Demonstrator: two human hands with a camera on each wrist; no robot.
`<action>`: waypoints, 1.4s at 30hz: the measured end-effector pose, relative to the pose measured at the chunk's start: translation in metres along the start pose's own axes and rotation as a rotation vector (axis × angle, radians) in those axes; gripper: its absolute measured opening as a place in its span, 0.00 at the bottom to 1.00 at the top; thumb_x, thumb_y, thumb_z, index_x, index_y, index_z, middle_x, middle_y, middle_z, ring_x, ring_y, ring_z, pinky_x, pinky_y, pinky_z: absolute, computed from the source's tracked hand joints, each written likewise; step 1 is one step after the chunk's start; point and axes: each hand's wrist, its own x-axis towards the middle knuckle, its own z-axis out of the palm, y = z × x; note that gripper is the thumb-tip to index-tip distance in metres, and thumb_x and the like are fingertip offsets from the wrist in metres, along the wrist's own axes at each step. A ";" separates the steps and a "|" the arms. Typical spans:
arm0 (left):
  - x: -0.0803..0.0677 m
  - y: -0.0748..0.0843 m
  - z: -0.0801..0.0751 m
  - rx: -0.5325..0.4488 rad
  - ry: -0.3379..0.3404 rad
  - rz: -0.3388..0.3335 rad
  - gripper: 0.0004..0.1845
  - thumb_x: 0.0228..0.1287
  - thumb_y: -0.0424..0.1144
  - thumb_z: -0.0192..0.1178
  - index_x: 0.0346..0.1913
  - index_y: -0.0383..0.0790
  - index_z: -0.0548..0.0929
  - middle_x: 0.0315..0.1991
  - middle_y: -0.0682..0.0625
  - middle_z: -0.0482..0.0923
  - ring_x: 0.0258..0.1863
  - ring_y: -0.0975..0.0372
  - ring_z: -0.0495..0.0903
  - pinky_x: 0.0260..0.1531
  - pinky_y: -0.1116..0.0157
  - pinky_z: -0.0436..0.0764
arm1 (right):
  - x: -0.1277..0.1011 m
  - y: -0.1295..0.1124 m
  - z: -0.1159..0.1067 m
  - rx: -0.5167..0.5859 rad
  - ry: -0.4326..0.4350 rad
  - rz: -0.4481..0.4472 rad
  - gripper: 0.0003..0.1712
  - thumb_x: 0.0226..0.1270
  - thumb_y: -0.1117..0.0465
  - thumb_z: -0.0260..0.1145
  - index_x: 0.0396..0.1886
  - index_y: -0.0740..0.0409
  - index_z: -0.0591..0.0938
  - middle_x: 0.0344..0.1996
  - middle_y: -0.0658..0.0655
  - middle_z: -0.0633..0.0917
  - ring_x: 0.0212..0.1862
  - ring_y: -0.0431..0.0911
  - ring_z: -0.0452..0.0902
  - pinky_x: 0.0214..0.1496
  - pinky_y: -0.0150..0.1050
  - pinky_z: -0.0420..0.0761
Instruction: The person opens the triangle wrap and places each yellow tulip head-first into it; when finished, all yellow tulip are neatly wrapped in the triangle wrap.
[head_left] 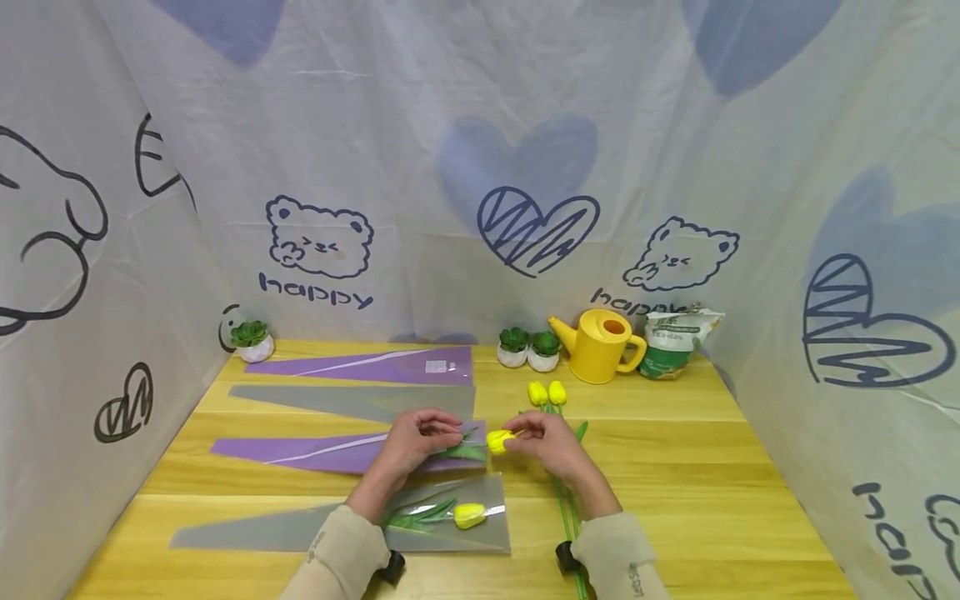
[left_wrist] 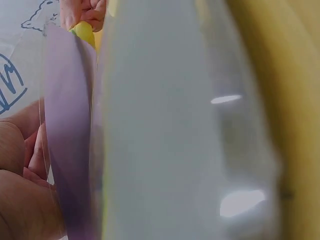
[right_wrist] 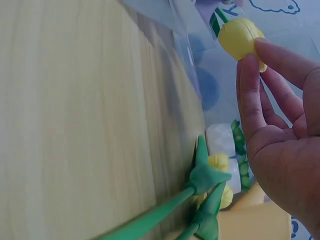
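My right hand point(head_left: 551, 443) pinches the yellow tulip head point(head_left: 498, 440), its grip narrow around the bloom, just above the tabletop point(head_left: 675, 467). My left hand point(head_left: 416, 442) holds the mouth of the purple sleeve point(head_left: 322, 452), fingers curled on its edge, where the tulip's green leaves already lie. Two more tulips point(head_left: 547, 393) lie nearby.

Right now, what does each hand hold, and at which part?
The right hand pinches the yellow artificial tulip by its bloom. The left hand holds the purple plastic sleeve at its wide open end.
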 end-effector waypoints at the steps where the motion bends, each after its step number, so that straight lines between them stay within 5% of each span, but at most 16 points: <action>1: 0.000 0.001 0.000 0.001 0.000 0.004 0.16 0.62 0.31 0.74 0.51 0.28 0.87 0.38 0.45 0.91 0.32 0.62 0.84 0.31 0.70 0.80 | 0.000 -0.001 0.001 -0.005 -0.002 0.001 0.15 0.67 0.63 0.74 0.51 0.64 0.86 0.45 0.60 0.87 0.41 0.43 0.82 0.41 0.33 0.83; 27: -0.002 0.005 0.009 -0.018 -0.026 0.049 0.15 0.62 0.33 0.74 0.50 0.30 0.88 0.41 0.38 0.90 0.32 0.62 0.84 0.31 0.69 0.81 | 0.007 -0.004 0.018 -0.129 -0.048 -0.063 0.13 0.65 0.61 0.77 0.47 0.61 0.89 0.44 0.59 0.90 0.39 0.43 0.86 0.40 0.34 0.85; 42: 0.000 0.002 0.010 -0.004 -0.011 0.049 0.16 0.61 0.33 0.75 0.50 0.30 0.88 0.41 0.40 0.90 0.32 0.62 0.83 0.32 0.69 0.80 | 0.009 -0.005 0.024 -0.114 -0.056 -0.032 0.12 0.65 0.63 0.76 0.47 0.60 0.89 0.42 0.59 0.91 0.39 0.42 0.87 0.39 0.33 0.85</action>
